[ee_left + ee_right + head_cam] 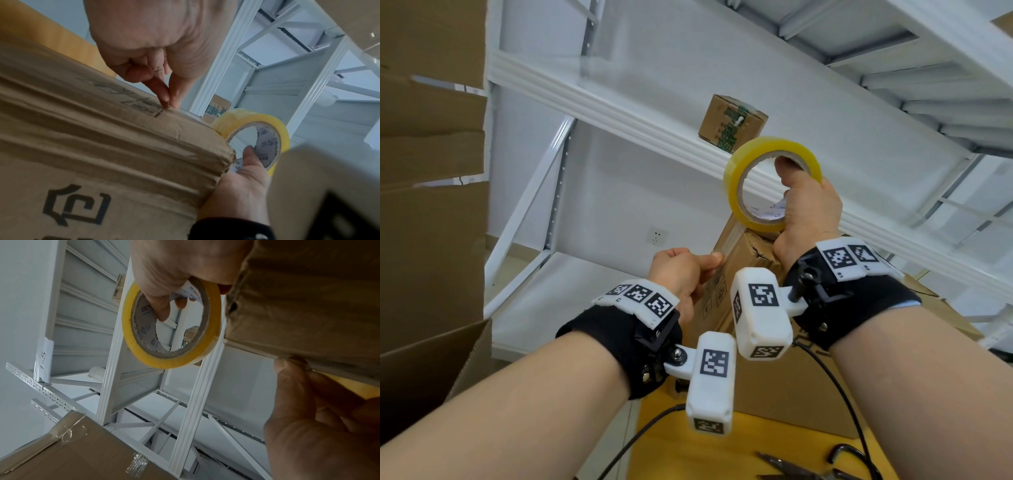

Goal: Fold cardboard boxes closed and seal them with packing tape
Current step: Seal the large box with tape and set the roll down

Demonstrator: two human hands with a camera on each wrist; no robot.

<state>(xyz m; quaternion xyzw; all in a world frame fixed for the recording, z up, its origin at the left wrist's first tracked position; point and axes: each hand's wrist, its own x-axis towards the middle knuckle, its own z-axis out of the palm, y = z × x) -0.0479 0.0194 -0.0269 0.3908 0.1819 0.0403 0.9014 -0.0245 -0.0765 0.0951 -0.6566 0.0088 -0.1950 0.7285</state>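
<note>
Sealing stage, by the look of it: tall brown corrugated cardboard box (753, 274) standing on the yellow tabletop (722, 448), in front of white metal shelving (619, 106). Right hand (806, 219) curled through the core of the yellow-tinted roll of clear packing tape (770, 181), roll held just above the box's top corner. Left hand (681, 274) pinching the pulled-out clear tape strip (732, 236) against the box's upper edge, thumb and forefinger closed on it. Best done taut: keep the pinned end anchored, draw the roll straight along the seam, then smooth down flat to avoid wrinkles.

A storeroom: white metal shelving (640, 113) and stacked cardboard cartons (431, 171).
</note>
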